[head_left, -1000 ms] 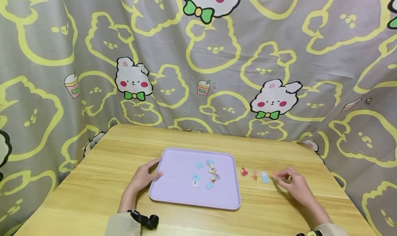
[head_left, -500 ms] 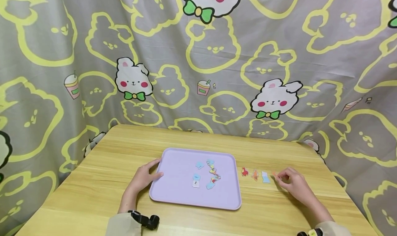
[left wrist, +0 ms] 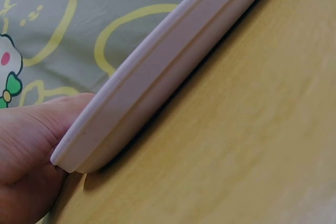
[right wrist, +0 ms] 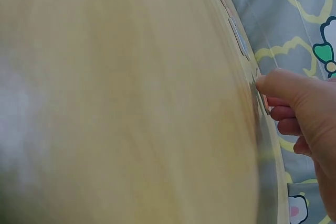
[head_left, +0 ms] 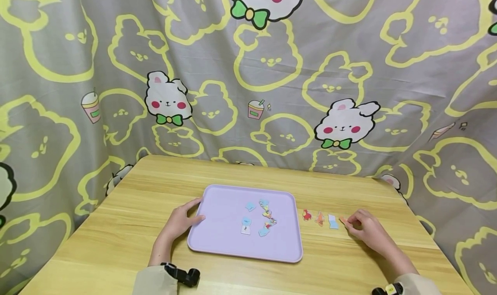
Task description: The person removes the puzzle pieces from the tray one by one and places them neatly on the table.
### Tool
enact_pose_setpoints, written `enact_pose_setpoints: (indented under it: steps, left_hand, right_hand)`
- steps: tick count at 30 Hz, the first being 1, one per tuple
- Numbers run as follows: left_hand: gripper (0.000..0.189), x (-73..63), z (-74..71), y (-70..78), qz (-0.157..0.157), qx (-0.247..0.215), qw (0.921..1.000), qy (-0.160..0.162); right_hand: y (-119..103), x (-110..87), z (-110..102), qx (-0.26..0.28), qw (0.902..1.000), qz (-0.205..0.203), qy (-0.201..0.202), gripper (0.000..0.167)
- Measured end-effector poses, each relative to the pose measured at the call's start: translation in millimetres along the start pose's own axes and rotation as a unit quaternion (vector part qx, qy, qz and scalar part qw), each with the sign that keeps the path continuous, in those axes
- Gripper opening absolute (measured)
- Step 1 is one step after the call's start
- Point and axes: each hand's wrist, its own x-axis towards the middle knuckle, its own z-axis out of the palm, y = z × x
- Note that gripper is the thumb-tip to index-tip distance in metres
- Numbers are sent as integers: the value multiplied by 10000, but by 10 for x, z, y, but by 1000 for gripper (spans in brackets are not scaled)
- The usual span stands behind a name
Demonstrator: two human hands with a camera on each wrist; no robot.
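Observation:
At the lilac tray's [head_left: 221, 240] left edge, my left hand [head_left: 179, 221] grips the rim, thumb over the top. The left wrist view shows this hand [left wrist: 31, 145] at the end of the tray's outer wall [left wrist: 152, 72]. To the right of the tray, my right hand [head_left: 366, 228] pinches a small orange puzzle piece [head_left: 343, 221] low over the table. Fingers partly hide that piece [right wrist: 266, 106] in the right wrist view. Beside it lie a blue-and-white piece [head_left: 333, 224], an orange piece [head_left: 319, 218] and a red piece [head_left: 306, 215] in a row.
Several puzzle pieces lie on the tray: a joined, curved strip [head_left: 267, 215], a blue piece [head_left: 250, 206], and a blue piece [head_left: 246, 221] above a white one [head_left: 245, 230]. A patterned curtain [head_left: 217, 70] hangs behind the wooden table [head_left: 163, 178].
The orange piece in my right hand has tipped lower and come slightly nearer the blue-and-white piece. My left hand keeps its grip on the tray.

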Motion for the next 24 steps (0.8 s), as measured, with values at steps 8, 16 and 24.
enact_pose_setpoints:
  steps: [8, 16, 24]
  left_hand:
    - [60, -6, 5, 16, -6, 12, 10000, 29]
    - [60, 7, -1, -3, 12, 8, 10000, 48]
    - [60, 12, -4, -9, 50, 25, 10000, 50]
  right_hand:
    - [-2, 14, -19, -81, 9998, -88, -132, 17]
    - [-2, 30, -43, -114, 9996, -59, -234, 14]
    - [-57, 31, -33, -97, 9990, -382, 211, 16]
